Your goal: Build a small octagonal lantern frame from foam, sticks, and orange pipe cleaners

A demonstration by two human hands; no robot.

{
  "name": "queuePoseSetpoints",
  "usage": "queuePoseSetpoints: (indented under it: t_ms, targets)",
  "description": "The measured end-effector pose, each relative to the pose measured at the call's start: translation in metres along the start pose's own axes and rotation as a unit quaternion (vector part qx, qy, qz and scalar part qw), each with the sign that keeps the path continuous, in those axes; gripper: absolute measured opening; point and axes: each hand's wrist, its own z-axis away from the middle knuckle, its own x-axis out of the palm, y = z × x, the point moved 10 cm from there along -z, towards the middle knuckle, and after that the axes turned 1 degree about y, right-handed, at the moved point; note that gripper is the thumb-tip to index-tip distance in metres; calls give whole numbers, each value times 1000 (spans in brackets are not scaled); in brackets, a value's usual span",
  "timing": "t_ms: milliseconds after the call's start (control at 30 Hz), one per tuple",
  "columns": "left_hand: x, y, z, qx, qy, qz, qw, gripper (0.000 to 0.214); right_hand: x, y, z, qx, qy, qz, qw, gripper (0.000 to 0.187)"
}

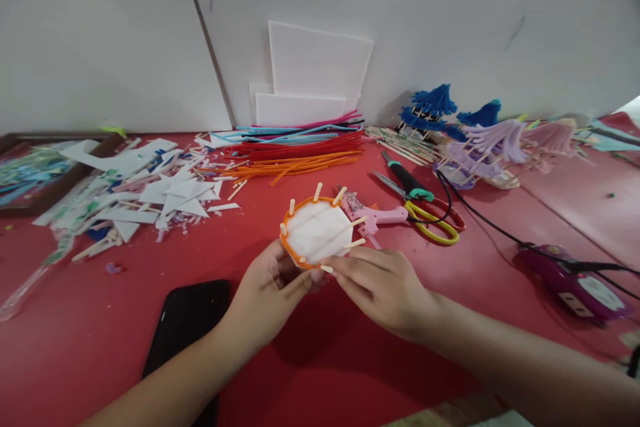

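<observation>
A small white foam-board base (320, 232), many-sided, is held tilted above the red table. Several short wooden sticks (317, 192) stand around its rim. An orange pipe cleaner (286, 219) runs along the left part of the edge, around the sticks. My left hand (273, 287) grips the base from the lower left, thumb at the near edge. My right hand (383, 283) is closed at the near right edge, its fingertips pinching by the orange pipe cleaner's end, which they partly hide. Just behind lies a pink glue gun (385, 215).
Yellow-handled scissors (433, 230) and black-green pliers (407, 177) lie right of the glue gun. Pipe cleaners (305, 147) are piled behind, foam scraps (175, 193) at left. A black phone (187, 320) lies front left; a purple power strip (575, 283) with cables sits right.
</observation>
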Motion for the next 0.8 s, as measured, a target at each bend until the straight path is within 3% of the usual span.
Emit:
queuePoseSetpoints:
  t_ms: [400,700,800]
  targets:
    - [-4,12,6,86,33,-53,994,37,-6,-10,3,-9,53,40,998,20]
    - [-3,19,11,108,22,-53,992,37,-10,-5,1,-9,62,-26,998,22]
    - [-6,20,10,103,31,-39,993,38,-17,2,-1,30,80,-82,993,23]
